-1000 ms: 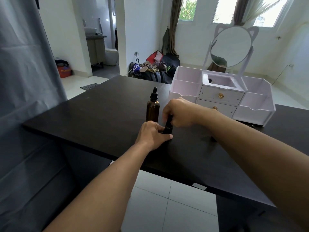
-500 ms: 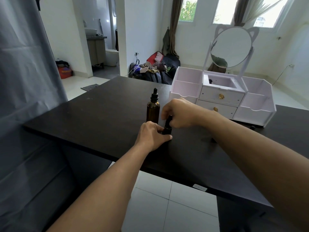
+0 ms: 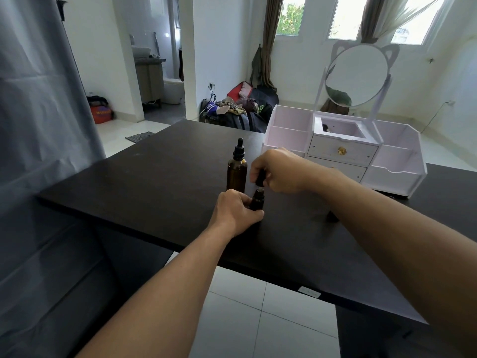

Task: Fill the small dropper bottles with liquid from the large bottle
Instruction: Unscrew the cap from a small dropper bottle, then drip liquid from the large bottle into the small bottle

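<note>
A large amber dropper bottle (image 3: 237,174) with a black dropper cap stands upright on the black table (image 3: 160,177). Just in front of it, my left hand (image 3: 236,210) grips a small dark bottle (image 3: 258,200) standing on the table, its neck uncovered. My right hand (image 3: 280,170) holds the small bottle's black cap (image 3: 260,177) a little above that open neck. Another small dark object (image 3: 331,217) lies on the table under my right forearm, partly hidden.
A white vanity organiser (image 3: 343,153) with drawers and a round mirror (image 3: 357,74) stands at the back right of the table. A grey curtain (image 3: 38,125) hangs at the left. The table's near edge runs diagonally, with white floor tiles (image 3: 258,319) below.
My right hand has lifted the black cap off the small bottle; before, the cap sat on the bottle. My left hand keeps its hold on the bottle.
</note>
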Available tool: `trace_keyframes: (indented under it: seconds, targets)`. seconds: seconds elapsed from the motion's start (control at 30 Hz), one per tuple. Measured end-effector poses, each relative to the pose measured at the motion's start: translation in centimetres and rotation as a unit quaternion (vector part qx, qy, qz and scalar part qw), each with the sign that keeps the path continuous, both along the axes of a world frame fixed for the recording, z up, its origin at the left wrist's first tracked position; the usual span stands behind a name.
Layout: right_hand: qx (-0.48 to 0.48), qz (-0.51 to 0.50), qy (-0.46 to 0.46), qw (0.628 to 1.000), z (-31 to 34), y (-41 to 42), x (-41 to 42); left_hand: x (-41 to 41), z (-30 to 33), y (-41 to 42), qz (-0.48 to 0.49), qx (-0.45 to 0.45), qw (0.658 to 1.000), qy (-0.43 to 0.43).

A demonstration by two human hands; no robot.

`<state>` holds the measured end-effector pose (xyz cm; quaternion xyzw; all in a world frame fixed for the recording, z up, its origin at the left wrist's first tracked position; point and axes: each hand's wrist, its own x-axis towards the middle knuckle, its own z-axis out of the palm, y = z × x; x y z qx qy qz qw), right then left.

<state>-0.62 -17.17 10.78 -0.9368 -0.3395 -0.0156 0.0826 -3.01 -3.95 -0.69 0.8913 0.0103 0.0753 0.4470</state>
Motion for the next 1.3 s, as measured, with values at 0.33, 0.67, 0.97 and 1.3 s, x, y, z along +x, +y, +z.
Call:
trace_keyframes:
  seconds: [0.33, 0.67, 0.97, 1.3]
  targets:
    - [0.145, -0.114, -0.043, 0.982, 2.7, -2.2, 1.1, -0.4, 0.3, 0.0, -0.002, 0.010, 1.000, -0.019]
    - [0.265, -0.229, 0.016, 0.936, -9.1, -1.9, 3.5, -0.8, 0.2, 0.3, 0.001, 0.002, 0.998, -0.055]
    - [0.363, -0.217, 0.019, 0.906, -11.3, -1.1, 3.4, -0.7, 0.1, 0.1, 0.016, 0.012, 0.998, -0.058]
    - [0.360, -0.195, 0.040, 0.911, -11.6, -1.7, 3.4, -0.7, 0.0, 0.3, 0.017, 0.005, 0.997, -0.075]
